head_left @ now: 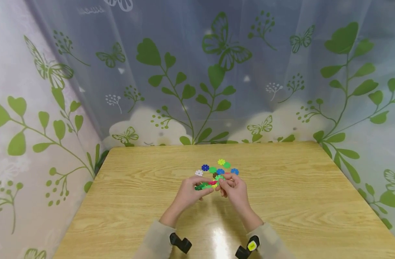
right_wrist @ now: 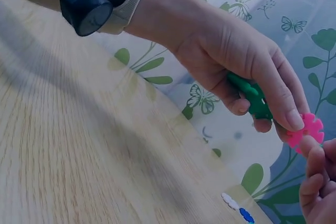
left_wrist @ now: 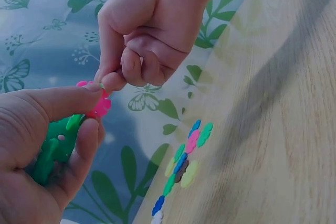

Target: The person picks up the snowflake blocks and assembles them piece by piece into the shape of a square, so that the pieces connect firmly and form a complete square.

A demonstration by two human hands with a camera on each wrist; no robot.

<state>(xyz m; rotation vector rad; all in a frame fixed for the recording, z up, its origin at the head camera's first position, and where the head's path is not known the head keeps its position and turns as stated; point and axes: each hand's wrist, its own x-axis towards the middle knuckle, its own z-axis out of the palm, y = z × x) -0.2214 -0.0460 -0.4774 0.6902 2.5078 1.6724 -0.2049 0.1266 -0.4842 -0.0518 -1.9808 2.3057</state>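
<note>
My left hand [head_left: 191, 190] grips a joined cluster of green notched plastic discs [left_wrist: 64, 137] in its curled fingers. A pink notched disc [right_wrist: 307, 131] stands at the cluster's end, between that hand's thumb and fingertips. Opposite it, my right hand [head_left: 235, 187] pinches a light green notched disc [head_left: 220, 177] between thumb and finger, right at the pink one. In the left wrist view the right hand's fingertips meet the pink disc's edge and largely hide the light green disc. Both hands are raised above the table, fingertips close together.
Loose notched discs lie on the wooden table [head_left: 136, 180] beyond the hands, among them a white disc [head_left: 198, 173], a dark blue disc [head_left: 205, 167] and a yellow disc [head_left: 221, 162]. A leaf-patterned curtain [head_left: 191, 72] hangs behind the table. Both wrists wear black devices.
</note>
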